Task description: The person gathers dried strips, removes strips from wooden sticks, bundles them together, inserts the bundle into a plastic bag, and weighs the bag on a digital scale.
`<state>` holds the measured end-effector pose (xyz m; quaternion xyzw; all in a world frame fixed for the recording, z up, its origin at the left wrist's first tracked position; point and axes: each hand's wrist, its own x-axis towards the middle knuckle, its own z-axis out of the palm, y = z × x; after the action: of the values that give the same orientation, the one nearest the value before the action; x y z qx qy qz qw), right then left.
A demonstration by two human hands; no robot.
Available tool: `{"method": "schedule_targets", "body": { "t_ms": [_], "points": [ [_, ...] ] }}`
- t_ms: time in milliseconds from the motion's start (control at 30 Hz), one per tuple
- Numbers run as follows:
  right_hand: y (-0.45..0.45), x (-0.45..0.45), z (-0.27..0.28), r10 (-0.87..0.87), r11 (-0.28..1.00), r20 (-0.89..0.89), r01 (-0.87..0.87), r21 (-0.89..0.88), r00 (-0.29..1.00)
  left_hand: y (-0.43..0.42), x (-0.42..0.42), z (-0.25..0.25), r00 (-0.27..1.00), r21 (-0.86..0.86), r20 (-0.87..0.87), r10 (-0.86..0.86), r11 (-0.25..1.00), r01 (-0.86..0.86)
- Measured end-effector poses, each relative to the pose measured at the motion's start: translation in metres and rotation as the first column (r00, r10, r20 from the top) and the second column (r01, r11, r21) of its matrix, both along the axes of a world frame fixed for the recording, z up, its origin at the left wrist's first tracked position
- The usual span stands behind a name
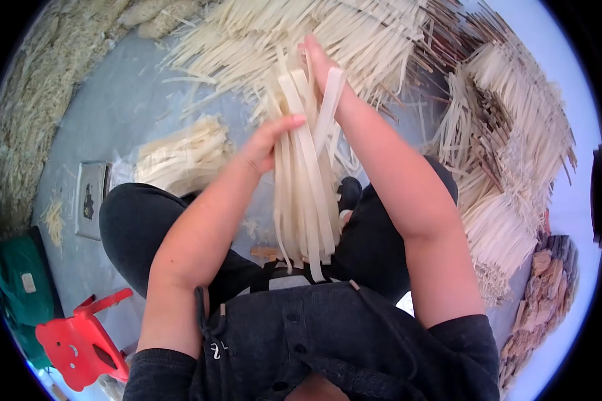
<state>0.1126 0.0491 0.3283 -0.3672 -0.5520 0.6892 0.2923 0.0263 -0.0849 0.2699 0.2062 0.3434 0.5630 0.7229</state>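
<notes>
A bundle of long, flat, cream-coloured strips (304,180) hangs between my knees, its lower ends near my waist. My left hand (274,137) is closed round the left side of the bundle, with the thumb across the front. At the bundle's upper right is my right hand (320,63), its fingers stretched out and held together beside the strip tops. One strip (330,103) slants away from the others near my right wrist. Whether my right palm holds any strips is hidden.
Loose strips (241,40) cover the floor ahead, and more are piled (508,134) at the right. A wrapped bundle (184,154) lies by my left knee. A metal tray (92,199), a red chair (80,347) and a green bag (23,287) are at the left.
</notes>
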Motion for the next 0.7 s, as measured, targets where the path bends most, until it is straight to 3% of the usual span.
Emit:
{"method": "schedule_targets", "body": {
  "t_ms": [33,67,133,167,200,233,267,300,333,400,500,567,600,667,700],
  "points": [
    [-0.003,0.002,0.000,-0.002,0.986,-0.248,-0.040,-0.163,0.969,0.002,-0.005,0.006,0.999,-0.006,-0.002,0.051,0.999,-0.052],
    [0.000,0.006,-0.002,-0.008,0.984,-0.244,-0.035,-0.172,0.970,0.003,-0.012,0.010,0.999,-0.015,0.002,0.048,0.999,-0.048],
    [0.009,0.017,0.001,-0.086,0.957,-0.141,0.042,-0.287,0.986,0.006,-0.029,0.016,0.976,0.037,0.024,0.218,0.975,-0.218],
    [0.005,0.027,0.004,0.039,0.962,-0.160,-0.080,-0.261,0.986,0.007,-0.036,0.018,0.974,0.036,0.026,0.223,0.974,-0.224],
    [-0.009,0.027,0.016,0.045,0.961,-0.158,-0.086,-0.261,0.986,0.009,-0.043,0.021,0.961,0.056,0.023,0.277,0.959,-0.278],
    [-0.024,0.027,0.029,0.303,0.948,-0.005,-0.302,-0.106,0.953,0.011,-0.048,0.023,0.944,0.077,0.020,0.330,0.941,-0.331],
    [-0.034,0.026,0.034,0.511,0.853,0.182,-0.522,0.012,0.840,0.014,-0.049,0.025,0.942,0.076,0.021,0.336,0.939,-0.336],
    [-0.039,0.022,0.018,0.557,0.783,0.215,-0.594,0.187,0.802,0.017,-0.048,0.027,0.926,0.111,-0.048,0.374,0.923,-0.367],
    [-0.046,0.018,0.011,0.562,0.780,0.215,-0.599,0.182,0.798,0.019,-0.046,0.027,0.904,0.147,-0.116,0.411,0.907,-0.394],
    [-0.057,0.013,0.002,0.362,0.729,0.393,-0.520,0.446,0.845,0.018,-0.040,0.031,0.898,0.120,-0.118,0.424,0.904,-0.411],
    [-0.055,0.011,0.005,0.370,0.791,0.323,-0.478,0.382,0.871,0.015,-0.034,0.047,0.913,0.110,-0.095,0.397,0.916,-0.387],
    [-0.053,0.011,0.003,0.398,0.810,0.261,-0.471,0.349,0.879,0.015,-0.029,0.053,0.876,0.248,-0.289,0.386,0.914,-0.321],
    [-0.054,0.011,0.002,0.410,0.850,0.180,-0.446,0.281,0.894,0.015,-0.028,0.057,0.872,0.247,-0.286,0.397,0.910,-0.333],
    [-0.059,0.010,0.001,0.423,0.876,0.102,-0.435,0.208,0.900,0.017,-0.026,0.064,0.779,0.344,-0.480,0.404,0.903,-0.256],
    [-0.065,0.009,0.004,0.360,0.911,0.028,-0.358,0.202,0.932,0.018,-0.024,0.066,0.776,0.345,-0.477,0.413,0.900,-0.267]
  ]
}}
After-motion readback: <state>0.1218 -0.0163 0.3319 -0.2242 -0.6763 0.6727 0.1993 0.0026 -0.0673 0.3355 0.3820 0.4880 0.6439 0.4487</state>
